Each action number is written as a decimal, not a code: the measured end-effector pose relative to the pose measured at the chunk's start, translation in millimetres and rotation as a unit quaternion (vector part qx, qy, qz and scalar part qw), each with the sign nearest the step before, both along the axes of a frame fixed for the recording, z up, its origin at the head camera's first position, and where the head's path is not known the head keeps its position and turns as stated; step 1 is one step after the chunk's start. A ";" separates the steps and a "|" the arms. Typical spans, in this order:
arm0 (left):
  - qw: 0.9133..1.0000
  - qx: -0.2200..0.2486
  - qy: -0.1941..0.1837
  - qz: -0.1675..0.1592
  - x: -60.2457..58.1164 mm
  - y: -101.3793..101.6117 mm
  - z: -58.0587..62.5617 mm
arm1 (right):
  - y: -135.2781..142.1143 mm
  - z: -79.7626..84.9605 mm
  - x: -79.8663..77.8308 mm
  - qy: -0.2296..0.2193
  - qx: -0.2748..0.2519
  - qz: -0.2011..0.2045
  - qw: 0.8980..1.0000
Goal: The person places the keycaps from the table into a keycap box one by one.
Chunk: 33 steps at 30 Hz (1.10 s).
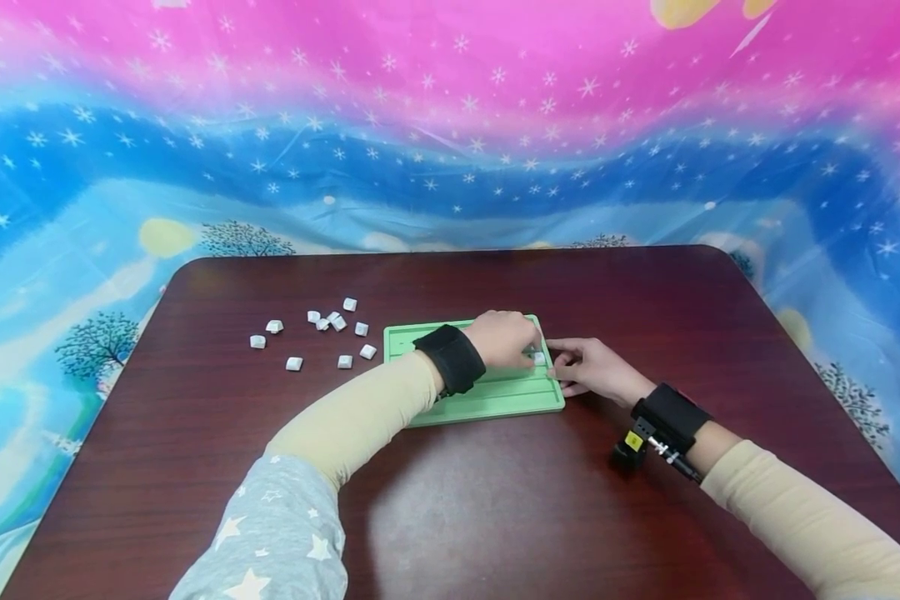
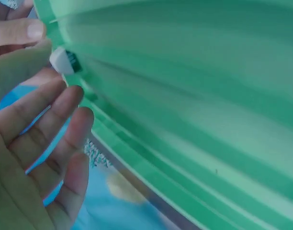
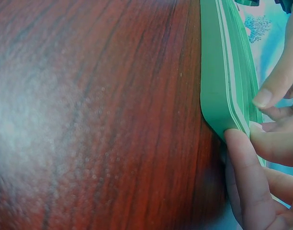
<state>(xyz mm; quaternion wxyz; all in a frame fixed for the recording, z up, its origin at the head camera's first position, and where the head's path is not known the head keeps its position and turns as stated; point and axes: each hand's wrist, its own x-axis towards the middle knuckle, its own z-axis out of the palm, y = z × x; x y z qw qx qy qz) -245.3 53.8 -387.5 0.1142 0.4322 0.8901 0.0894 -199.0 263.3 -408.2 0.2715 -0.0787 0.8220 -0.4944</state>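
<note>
A light green tray (image 1: 487,406) with long ridges lies on the table. One small white keycap-like block (image 2: 63,61), with a dark marked face, sits inside the tray's right end. My left hand (image 1: 504,340) is over the tray, its thumb and index fingertips on either side of this block and the other fingers loosely spread. At the right end, my right hand (image 1: 596,371) grips the tray's rim. In the right wrist view, a right finger (image 3: 247,163) lies against the tray's outer corner, with the thumb at the rim.
Several similar small white blocks (image 1: 345,362) are scattered left of the tray on the dark red-brown table (image 1: 495,500). A patterned cloth (image 1: 450,150) hangs behind the table. My left forearm crosses in front of the tray's left part.
</note>
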 end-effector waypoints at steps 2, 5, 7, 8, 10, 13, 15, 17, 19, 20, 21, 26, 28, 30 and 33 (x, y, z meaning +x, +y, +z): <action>1.000 -0.002 -0.011 -0.002 -0.7 -4.0 2.1 | -0.1 -1.1 -0.1 0.001 0.002 0.001 1.000; 1.000 0.000 -0.022 -0.003 -2.1 -11.3 4.6 | -0.6 -2.5 -0.3 0.001 0.005 0.000 1.000; 1.000 0.004 -0.023 -0.003 -2.6 -17.1 6.4 | -0.7 -3.4 -0.3 -0.003 0.006 -0.003 1.000; 1.000 0.008 -0.023 -0.001 -2.7 -20.4 7.5 | -0.8 -3.6 -0.2 -0.004 0.006 -0.003 1.000; 1.000 0.015 -0.021 0.002 -3.0 -27.3 9.9 | -0.8 -4.3 -0.2 -0.006 0.010 -0.007 1.000; 0.999 0.030 -0.014 0.007 -3.2 -38.5 13.0 | -0.5 -4.5 -0.4 -0.005 0.015 -0.009 1.000; 0.999 0.041 -0.011 0.012 -3.3 -46.5 16.1 | -0.3 -4.5 -0.8 -0.004 0.016 -0.008 1.000; 0.998 0.052 -0.008 0.018 -3.5 -54.9 18.6 | -0.2 -4.1 -1.1 -0.005 0.015 -0.009 1.000; 0.998 0.064 -0.008 0.025 -3.6 -64.1 21.1 | -0.6 -3.5 -1.1 -0.005 0.013 -0.008 1.000; 0.997 0.071 -0.007 0.027 -3.8 -68.9 22.2 | -0.7 -3.1 -1.1 -0.004 0.011 -0.008 1.000; 0.997 0.077 -0.005 0.029 -4.0 -73.6 22.6 | -1.0 -2.7 -1.1 -0.004 0.010 -0.008 1.000; 0.994 0.106 0.015 0.028 -3.6 -98.0 22.0 | -2.8 -0.9 -0.7 -0.002 0.010 -0.010 1.000; 0.993 0.113 0.021 0.028 -2.4 -107.7 20.8 | -3.5 -0.5 -0.6 -0.002 0.011 -0.011 1.000; 0.993 0.116 0.020 0.030 -1.1 -116.7 19.1 | -3.8 -0.3 -0.6 -0.002 0.011 -0.012 1.000; 0.992 0.117 0.021 0.035 0.5 -129.4 15.6 | -3.2 -0.3 -0.2 0.000 0.011 -0.012 1.000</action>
